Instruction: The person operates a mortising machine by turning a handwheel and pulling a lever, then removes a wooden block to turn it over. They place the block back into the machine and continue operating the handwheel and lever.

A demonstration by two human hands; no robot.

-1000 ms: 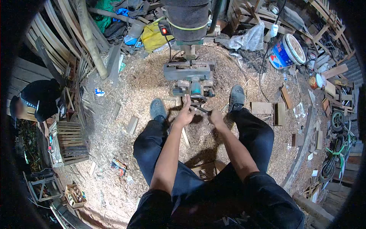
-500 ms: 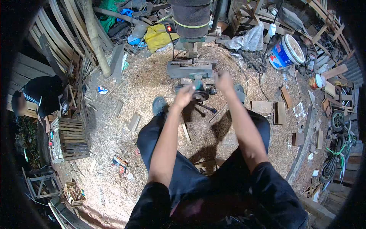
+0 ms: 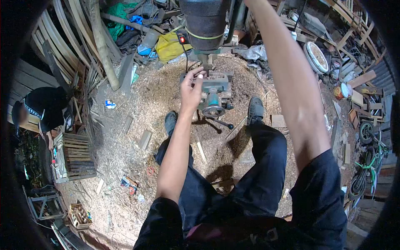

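My left hand point(image 3: 192, 85) is at the left side of the machine vise point(image 3: 221, 86), its thumb apart from the bent fingers, which reach to the vise's top edge beside the drill head. The vise has a green body and a round handwheel point(image 3: 213, 111) at the front. Above it hangs the dark drill press housing point(image 3: 204, 21) with a yellow band. My right arm point(image 3: 291, 71) stretches up past the housing's right side, and its hand is beyond the top edge of the view.
A lever with a black knob point(image 3: 230, 126) sticks out below the handwheel. Wood shavings cover the floor point(image 3: 137, 108). A switch with a red light point(image 3: 181, 39) hangs left of the housing. Another person point(image 3: 48, 104) bends over a slatted crate point(image 3: 77, 156) at left. A white bucket point(image 3: 316, 57) stands right.
My right hand has left the vise's right side and gone up out of view. The left hand has moved up from the handwheel to the vise's left top edge. The view has shifted slightly.
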